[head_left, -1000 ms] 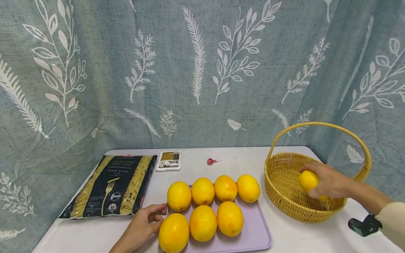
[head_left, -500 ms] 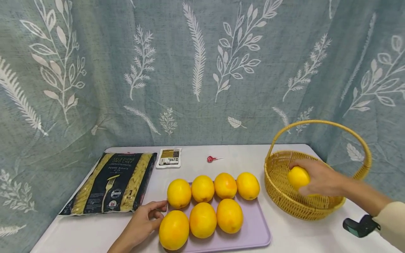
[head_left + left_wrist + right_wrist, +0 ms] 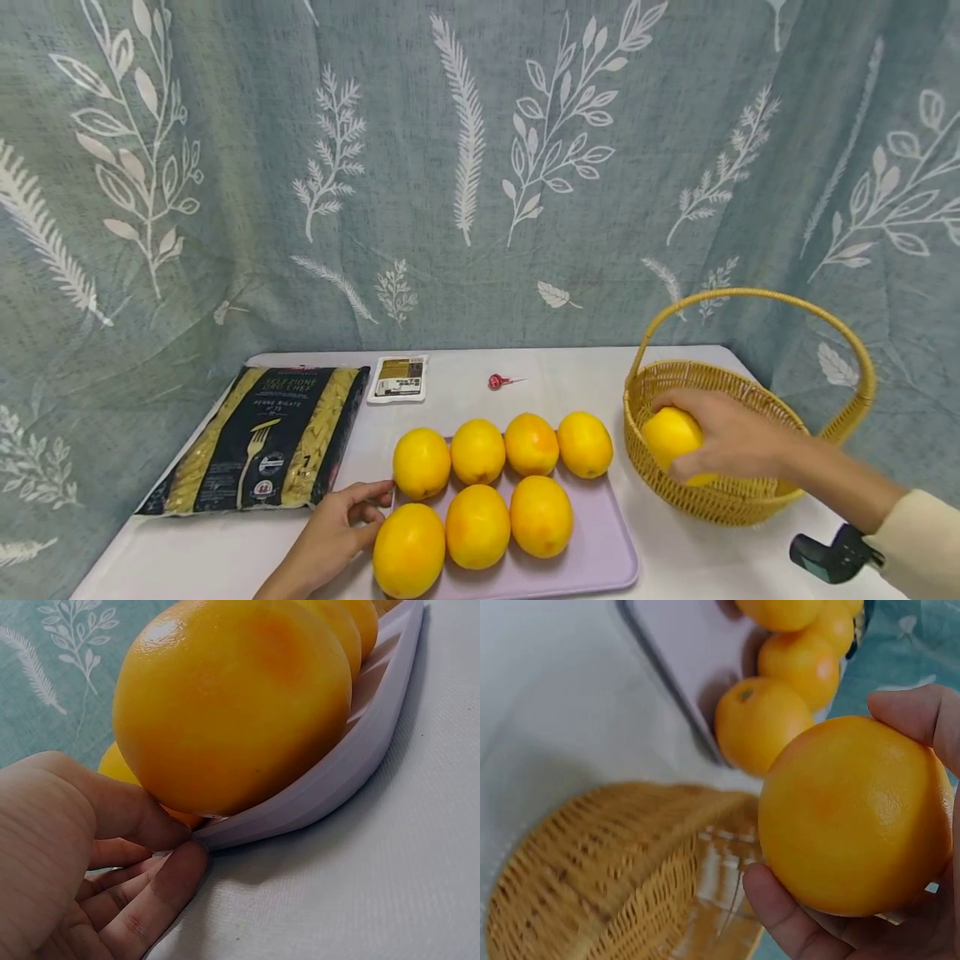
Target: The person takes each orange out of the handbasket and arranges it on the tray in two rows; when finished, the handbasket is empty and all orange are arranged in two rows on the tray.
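Observation:
My right hand [image 3: 727, 429] grips an orange [image 3: 671, 437] by its sides, within the left part of the wicker basket [image 3: 750, 500] in the head view. In the right wrist view, thumb and fingers curl round this orange [image 3: 855, 817], close to the basket's rim. My left hand [image 3: 333, 525] pinches the edge of the lilac tray [image 3: 600, 558] at its left side. The left wrist view shows thumb and finger on the tray's rim [image 3: 300, 806], right below a large orange [image 3: 232, 705]. Several oranges [image 3: 478, 527] stand on the tray in two rows.
A bag of penne pasta [image 3: 258, 437] lies at the left of the white table [image 3: 577, 367]. Behind the tray are a small flat packet [image 3: 399, 379] and a red lollipop [image 3: 497, 381]. The basket's tall handle [image 3: 750, 292] arches up. A patterned curtain [image 3: 420, 167] hangs behind.
My right hand has moved left with the orange, from the middle of the basket to its left side. My left hand stays at the tray's edge.

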